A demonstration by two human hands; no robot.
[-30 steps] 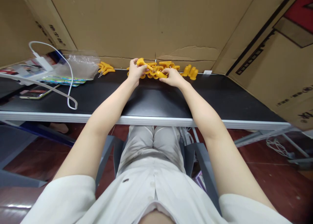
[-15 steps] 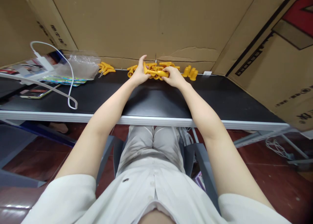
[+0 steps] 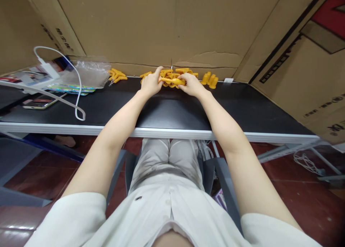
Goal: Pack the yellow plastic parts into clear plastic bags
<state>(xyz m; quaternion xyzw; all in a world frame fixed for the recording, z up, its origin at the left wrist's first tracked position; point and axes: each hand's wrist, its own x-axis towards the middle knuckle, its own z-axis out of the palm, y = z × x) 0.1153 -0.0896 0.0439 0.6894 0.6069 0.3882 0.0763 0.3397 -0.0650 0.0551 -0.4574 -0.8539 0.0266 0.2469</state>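
Both my hands reach to the far edge of the black table (image 3: 167, 110). My left hand (image 3: 151, 82) and my right hand (image 3: 190, 84) are closed on the two ends of one long yellow plastic part (image 3: 174, 81), held level just above the tabletop. Behind it lies a pile of several similar yellow parts (image 3: 172, 73). A small group of yellow parts (image 3: 116, 75) lies to the left and another, standing upright (image 3: 210, 79), to the right.
Cardboard sheets (image 3: 172, 24) wall the table's back and right side. At the left lie a clear plastic bag (image 3: 86, 73), a white charger with cable (image 3: 77, 96), a phone (image 3: 40, 102) and printed papers. A white label (image 3: 228, 80) lies at the back right.
My left hand let go of a separate yellow piece it held up at the left, moved in toward the right hand and closed on the long part's left end.
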